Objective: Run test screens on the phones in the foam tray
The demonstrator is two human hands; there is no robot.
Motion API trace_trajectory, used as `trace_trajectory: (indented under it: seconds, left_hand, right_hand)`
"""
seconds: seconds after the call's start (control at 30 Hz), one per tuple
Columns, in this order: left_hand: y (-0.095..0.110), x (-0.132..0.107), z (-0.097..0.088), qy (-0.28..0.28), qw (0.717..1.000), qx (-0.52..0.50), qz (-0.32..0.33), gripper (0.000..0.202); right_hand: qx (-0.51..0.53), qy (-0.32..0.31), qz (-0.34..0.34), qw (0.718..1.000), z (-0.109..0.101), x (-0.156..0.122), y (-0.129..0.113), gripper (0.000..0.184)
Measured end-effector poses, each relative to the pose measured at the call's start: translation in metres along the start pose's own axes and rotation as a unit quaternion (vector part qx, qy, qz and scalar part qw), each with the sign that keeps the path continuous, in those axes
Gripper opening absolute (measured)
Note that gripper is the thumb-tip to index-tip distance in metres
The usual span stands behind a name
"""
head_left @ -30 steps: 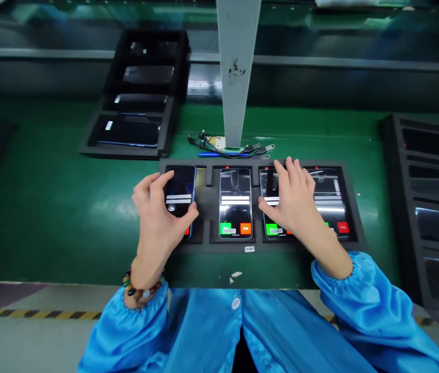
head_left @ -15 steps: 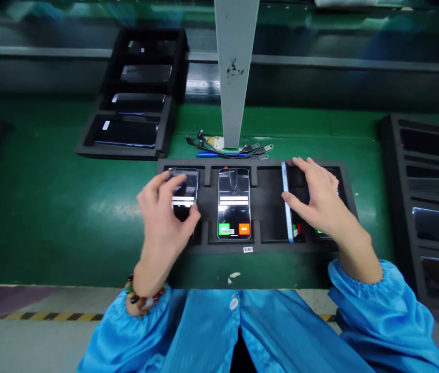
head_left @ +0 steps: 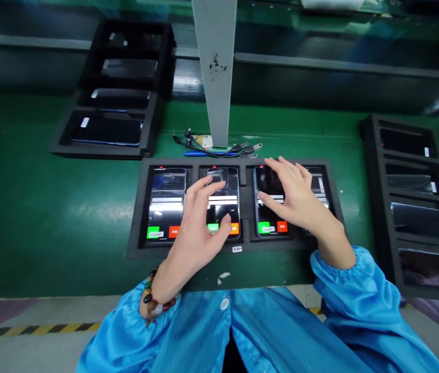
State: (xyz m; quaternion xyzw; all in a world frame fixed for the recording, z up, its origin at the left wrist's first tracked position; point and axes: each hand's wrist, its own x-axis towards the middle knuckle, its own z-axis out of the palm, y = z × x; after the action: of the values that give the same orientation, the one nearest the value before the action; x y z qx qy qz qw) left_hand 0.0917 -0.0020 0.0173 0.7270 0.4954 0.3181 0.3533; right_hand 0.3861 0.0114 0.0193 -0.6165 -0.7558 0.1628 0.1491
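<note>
Item 1: L hand (head_left: 194,228), half open, fingers curved, thumb well apart from them; over phone no. 2 (head_left: 224,210), counting from L. Nothing seen in its grip; contact w/ the glass can't be told from where I stand. Beaded bracelet (head_left: 149,296) at wrist.

Item 2: R hand (head_left: 295,199), thumb & fingers spread wide over phone no. 3 (head_left: 269,218), thumb by its L side, fingertips near top edge. Whether it has hold, can't tell.

Item 3: phone no. 1 (head_left: 167,207), face up, far L slot, screen lit, green & red blocks at bottom.

Item 4: phone no. 4 (head_left: 322,192), far R slot, partly hidden by R hand.

Item 5: blk tray (head_left: 136,223), holds all 4 phones, one per slot; small white label (head_left: 237,249) on near rim.

Item 6: cables (head_left: 219,155) & blue stick (head_left: 193,154), just behind tray, at foot of grey post (head_left: 218,98).

Item 7: L-side blk trays (head_left: 100,153) & R-side blk tray (head_left: 387,238), w/ dark-screened phones.

Item 8: green tabletop (head_left: 48,217), under the lot.
</note>
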Motion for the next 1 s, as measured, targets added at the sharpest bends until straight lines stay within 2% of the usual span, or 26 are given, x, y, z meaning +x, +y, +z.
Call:
trace_trajectory:
  seconds: [0.13,0.3,0.43,0.6,0.7,0.77,0.87,1.0]
  left_hand:
    - [-0.003,0.002,0.001,0.005,1.0,-0.004,0.006,0.06]
    - [-0.004,0.003,0.0,0.011,1.0,-0.011,0.004,0.057]
    - [-0.004,0.003,0.0,0.019,0.999,-0.037,0.002,0.053]
    - [-0.005,0.002,0.003,0.039,0.996,-0.086,0.0,0.049]
    - [-0.004,0.002,0.004,0.043,0.994,-0.099,0.001,0.049]
    - [-0.004,0.002,0.004,0.048,0.993,-0.106,0.0,0.049]
    - [-0.005,0.001,0.004,0.052,0.991,-0.126,-0.006,0.046]
    - [-0.007,0.0,0.003,0.062,0.986,-0.156,-0.008,0.043]
  right_hand:
    - [-0.003,0.01,0.037,0.999,-0.004,-0.001,0.01,0.081]
    - [-0.019,-0.01,0.03,0.999,-0.007,-0.001,0.023,0.086]
    - [-0.019,0.022,0.044,0.999,0.004,0.005,0.01,0.086]
    - [-0.083,0.028,0.051,0.995,0.031,0.017,-0.018,0.092]
    - [-0.084,0.033,0.062,0.994,0.035,0.021,-0.024,0.089]
    - [-0.054,0.034,0.065,0.996,0.027,0.021,-0.021,0.085]
    - [0.055,0.017,0.05,0.997,0.001,0.016,-0.005,0.082]
    - [0.173,-0.017,0.043,0.984,-0.028,0.008,0.019,0.075]
